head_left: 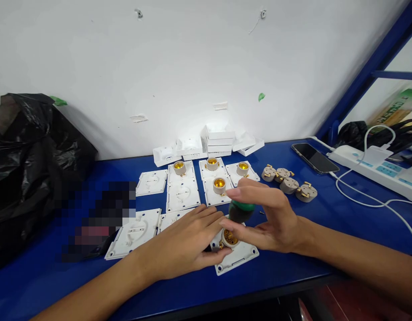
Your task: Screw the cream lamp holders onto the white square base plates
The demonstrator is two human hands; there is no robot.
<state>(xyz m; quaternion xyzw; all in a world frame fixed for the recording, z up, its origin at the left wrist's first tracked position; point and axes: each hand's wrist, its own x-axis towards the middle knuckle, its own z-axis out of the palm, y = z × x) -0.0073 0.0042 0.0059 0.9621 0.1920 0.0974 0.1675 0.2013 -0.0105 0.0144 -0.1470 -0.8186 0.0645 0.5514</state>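
My right hand (269, 218) is closed around the dark, green-topped handle of a screwdriver (241, 211), held upright over a lamp socket (230, 238). Its shaft cannot be made out. That socket has a brass-coloured inside and sits on a white square plate (237, 260) near the table's front. With thumb and fingers, my left hand (195, 236) grips the socket's left side and presses on the plate. Beyond my hands, more white plates carry sockets, among them one socket (219, 185) just behind. Plates without sockets lie left, such as a white plate (135, 234).
Several loose sockets (289, 185) lie upside down at right. Behind them are a phone (315, 157), white cables and a power strip (376, 169). White square frames (220, 140) are stacked against the wall. A black plastic bag (35, 169) stands left, near a blurred dark object (99, 223).
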